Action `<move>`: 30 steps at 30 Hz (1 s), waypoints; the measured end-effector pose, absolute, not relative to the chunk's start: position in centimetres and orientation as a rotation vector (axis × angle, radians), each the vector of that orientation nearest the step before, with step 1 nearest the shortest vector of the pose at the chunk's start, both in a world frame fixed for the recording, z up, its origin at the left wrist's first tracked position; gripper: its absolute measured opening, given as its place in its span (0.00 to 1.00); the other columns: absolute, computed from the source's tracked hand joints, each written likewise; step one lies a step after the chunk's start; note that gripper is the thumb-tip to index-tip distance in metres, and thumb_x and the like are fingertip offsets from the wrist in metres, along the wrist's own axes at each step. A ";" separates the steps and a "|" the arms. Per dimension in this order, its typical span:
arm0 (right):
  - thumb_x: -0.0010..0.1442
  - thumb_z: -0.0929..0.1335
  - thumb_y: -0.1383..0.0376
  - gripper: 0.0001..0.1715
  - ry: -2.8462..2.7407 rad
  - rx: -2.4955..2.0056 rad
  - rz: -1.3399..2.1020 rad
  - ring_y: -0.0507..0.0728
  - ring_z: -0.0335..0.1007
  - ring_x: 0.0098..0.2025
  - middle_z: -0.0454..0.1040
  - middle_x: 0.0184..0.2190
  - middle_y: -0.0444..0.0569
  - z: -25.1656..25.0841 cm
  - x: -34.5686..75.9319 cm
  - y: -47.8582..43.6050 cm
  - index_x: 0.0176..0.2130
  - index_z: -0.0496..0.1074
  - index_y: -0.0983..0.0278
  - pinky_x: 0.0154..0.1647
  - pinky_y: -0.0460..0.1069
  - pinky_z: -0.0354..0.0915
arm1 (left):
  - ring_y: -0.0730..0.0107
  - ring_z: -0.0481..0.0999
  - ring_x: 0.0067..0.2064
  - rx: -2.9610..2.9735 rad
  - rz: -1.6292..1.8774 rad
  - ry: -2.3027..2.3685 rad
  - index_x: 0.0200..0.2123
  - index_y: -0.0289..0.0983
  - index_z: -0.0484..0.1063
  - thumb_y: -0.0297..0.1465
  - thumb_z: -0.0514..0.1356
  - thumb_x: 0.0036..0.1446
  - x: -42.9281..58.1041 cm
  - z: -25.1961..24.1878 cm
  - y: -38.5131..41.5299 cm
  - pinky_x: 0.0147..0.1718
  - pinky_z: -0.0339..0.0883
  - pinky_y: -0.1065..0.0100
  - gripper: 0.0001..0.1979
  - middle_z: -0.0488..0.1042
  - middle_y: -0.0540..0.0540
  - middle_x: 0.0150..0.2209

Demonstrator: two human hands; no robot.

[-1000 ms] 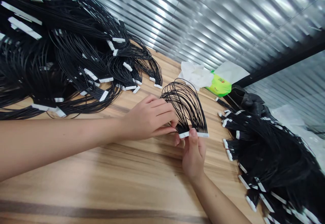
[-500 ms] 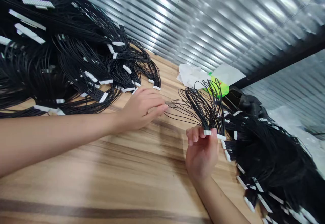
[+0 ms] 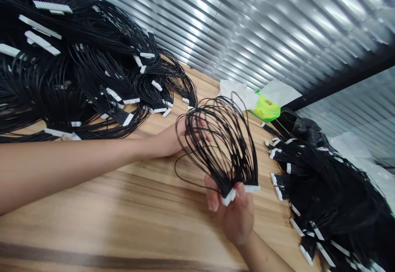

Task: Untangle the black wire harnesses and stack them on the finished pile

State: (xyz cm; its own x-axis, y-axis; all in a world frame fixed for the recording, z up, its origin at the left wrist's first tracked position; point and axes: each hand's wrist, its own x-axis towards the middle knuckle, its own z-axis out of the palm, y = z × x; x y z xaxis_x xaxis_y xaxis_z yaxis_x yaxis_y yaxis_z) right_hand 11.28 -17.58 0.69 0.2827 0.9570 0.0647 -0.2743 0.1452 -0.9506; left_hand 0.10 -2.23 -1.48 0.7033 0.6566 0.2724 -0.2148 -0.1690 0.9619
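My right hand (image 3: pixel 237 216) grips a looped black wire harness (image 3: pixel 243 156) low down, beside its white connectors (image 3: pixel 228 197). The thin wires arch upward and to the left from there, above the wooden table. My left hand (image 3: pixel 182 136) is behind the loops, partly hidden by them; its fingers look stretched and apart, and I cannot tell whether they touch the wires. One stray wire curves out below the left hand.
A large heap of black wire harnesses (image 3: pixel 101 66) with white connectors covers the table's left side. Another pile (image 3: pixel 333 189) lies on the right. White paper (image 3: pixel 237 93) and a bright green packet (image 3: pixel 265 107) lie at the back, before a corrugated metal wall (image 3: pixel 240 29).
My right hand has brought the wire harness left and toward me, so its loops now cover part of my left hand. The left hand stays near its place, its fingers more spread.
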 end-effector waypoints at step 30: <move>0.61 0.63 0.49 0.25 -0.806 -0.948 1.184 0.50 0.49 0.15 0.56 0.12 0.38 0.7 11.8 -17.2 0.19 0.61 0.60 0.17 0.48 0.54 | 0.73 0.76 0.36 1.486 0.550 0.341 0.41 0.31 0.74 0.32 0.59 0.55 -0.2 -0.5 -3.0 0.38 0.71 0.71 0.13 0.78 0.45 0.36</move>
State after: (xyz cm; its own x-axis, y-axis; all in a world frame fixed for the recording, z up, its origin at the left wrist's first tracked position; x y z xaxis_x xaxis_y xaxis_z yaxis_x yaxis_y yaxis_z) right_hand 11.80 -17.24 0.68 0.2027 0.9788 0.0280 -0.3846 0.1059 -0.9170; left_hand -0.21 -3.03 -0.48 0.8326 0.5413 0.1169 -0.1368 -0.0035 0.9906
